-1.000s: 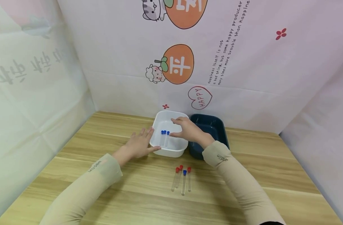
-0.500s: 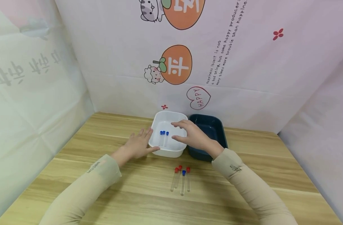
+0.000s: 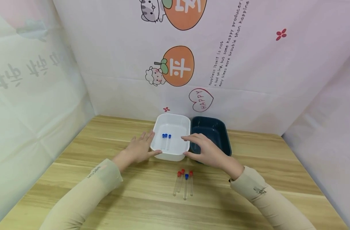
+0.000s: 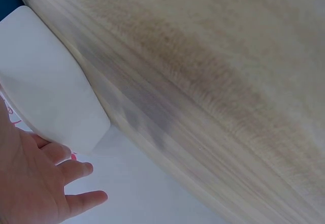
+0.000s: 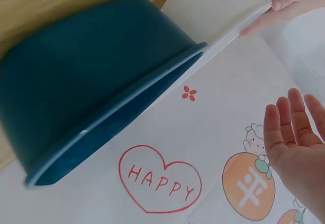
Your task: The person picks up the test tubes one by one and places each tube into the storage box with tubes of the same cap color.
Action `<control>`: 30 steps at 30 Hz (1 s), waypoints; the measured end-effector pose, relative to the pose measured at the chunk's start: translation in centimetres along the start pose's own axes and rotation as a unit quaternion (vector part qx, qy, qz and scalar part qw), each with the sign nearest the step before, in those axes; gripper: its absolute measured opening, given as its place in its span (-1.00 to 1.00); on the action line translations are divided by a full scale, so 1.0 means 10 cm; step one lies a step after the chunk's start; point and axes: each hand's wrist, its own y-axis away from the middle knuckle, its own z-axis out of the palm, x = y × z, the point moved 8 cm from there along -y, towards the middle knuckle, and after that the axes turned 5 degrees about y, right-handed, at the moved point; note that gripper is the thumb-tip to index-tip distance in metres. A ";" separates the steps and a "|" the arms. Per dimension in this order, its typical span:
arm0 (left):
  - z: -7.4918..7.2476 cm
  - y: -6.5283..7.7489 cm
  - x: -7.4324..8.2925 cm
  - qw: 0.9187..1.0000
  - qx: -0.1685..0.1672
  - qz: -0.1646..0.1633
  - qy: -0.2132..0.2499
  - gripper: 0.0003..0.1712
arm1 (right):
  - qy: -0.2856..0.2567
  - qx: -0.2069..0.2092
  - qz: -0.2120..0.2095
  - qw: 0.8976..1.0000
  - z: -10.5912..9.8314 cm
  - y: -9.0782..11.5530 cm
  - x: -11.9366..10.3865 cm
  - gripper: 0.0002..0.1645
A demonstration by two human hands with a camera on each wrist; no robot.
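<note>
The left hand (image 3: 137, 150) is set at the left side of the white tray (image 3: 171, 157), fingers extended and spread over the rim, thumb along the front edge; it steadies the tray without a grip. The right hand (image 3: 206, 152) is held in the air above the adjoining edges of the white tray and the dark blue tray (image 3: 220, 129), thumb and fingers apart and lightly bent, nothing between them. Three blue-capped tubes (image 3: 166, 135) lie inside the white tray, toward its left. On the worktop (image 3: 134, 204), in front of both trays, lie three red-capped tubes (image 3: 191, 183) and a single blue-capped tube (image 3: 186, 187). The clear bodies inside the white tray are hard to make out. The right hand covers the front part of the dark blue tray, and both sleeves run off the lower edge of the head view. Relative to one second earlier, the right hand has moved rightward and nearer the person, off the white tray's interior; the left hand's placement is unchanged.
</note>
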 end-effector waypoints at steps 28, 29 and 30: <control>-0.01 -0.01 0.01 1.000 0.005 0.003 0.004 0.16 | 0.023 -0.120 0.047 0.991 0.57 0.72 0.28 -0.07; 0.00 -0.01 0.01 1.000 0.005 0.002 0.005 0.17 | 0.027 -0.121 0.043 0.991 0.58 0.72 0.28 -0.05; 0.00 -0.01 0.00 1.000 0.004 0.001 0.005 0.17 | 0.030 -0.123 0.040 0.991 0.59 0.73 0.29 -0.04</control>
